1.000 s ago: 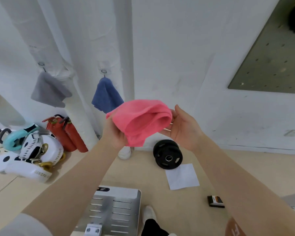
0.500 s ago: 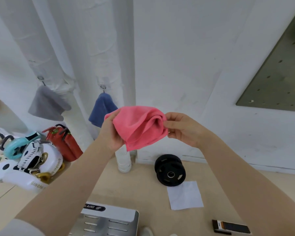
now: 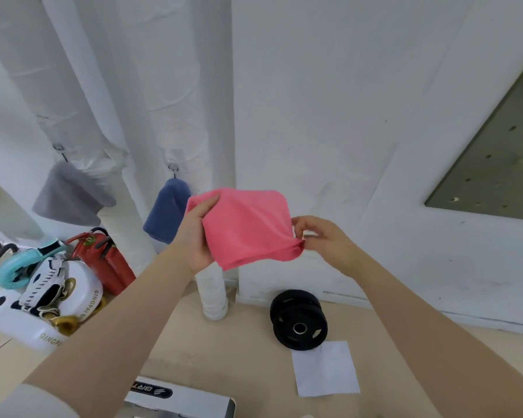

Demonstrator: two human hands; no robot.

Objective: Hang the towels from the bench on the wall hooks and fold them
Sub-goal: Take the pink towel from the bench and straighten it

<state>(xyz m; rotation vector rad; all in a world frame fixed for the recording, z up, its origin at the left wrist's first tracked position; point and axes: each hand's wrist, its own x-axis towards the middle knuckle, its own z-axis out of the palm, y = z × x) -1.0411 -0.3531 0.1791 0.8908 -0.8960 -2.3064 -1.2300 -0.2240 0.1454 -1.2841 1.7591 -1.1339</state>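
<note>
A pink towel [image 3: 248, 227] is stretched out in the air in front of the white wall. My left hand [image 3: 195, 239] grips its left edge, thumb on the front. My right hand [image 3: 320, 236] pinches its lower right corner. A blue towel [image 3: 166, 212] hangs from a wall hook [image 3: 173, 168] just left of the pink one. A grey towel [image 3: 70, 197] hangs from another hook [image 3: 59, 149] farther left.
Black weight plates [image 3: 298, 321] lean against the wall on the wooden floor, with a white sheet [image 3: 325, 369] in front. Red fire extinguishers [image 3: 106, 260] and boxing gear [image 3: 43, 291] lie at the left. A metal bench end [image 3: 175, 399] is below. A grey pegboard [image 3: 495, 164] hangs at the right.
The bunched pink towel has been spread flatter between my hands. My right hand moved to its lower right corner. The view tilted upward.
</note>
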